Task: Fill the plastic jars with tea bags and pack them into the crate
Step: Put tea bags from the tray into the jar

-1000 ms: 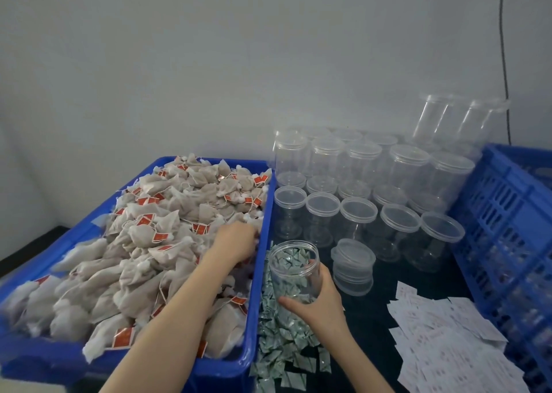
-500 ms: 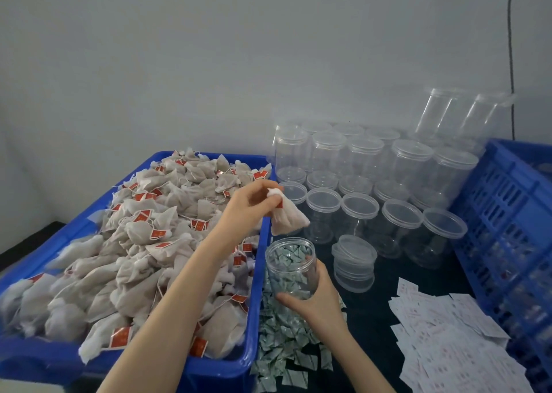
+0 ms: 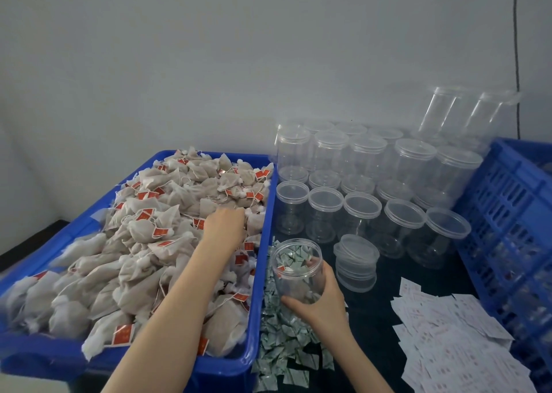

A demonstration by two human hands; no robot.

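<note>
The left hand (image 3: 224, 223), which half a second before had held a tea bag over the open jar (image 3: 298, 268), went back down among the tea bags (image 3: 149, 234) in the blue tray (image 3: 263, 273).

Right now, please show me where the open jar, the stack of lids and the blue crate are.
open jar (image 3: 298, 268): head view, clear side wall.
stack of lids (image 3: 356, 261): head view, top lid.
blue crate (image 3: 507, 213): head view, slotted left wall.

packing workshop: bulk tea bags (image 3: 155, 231), rows of empty jars (image 3: 361, 177) (blue crate (image 3: 507, 201)).
</note>
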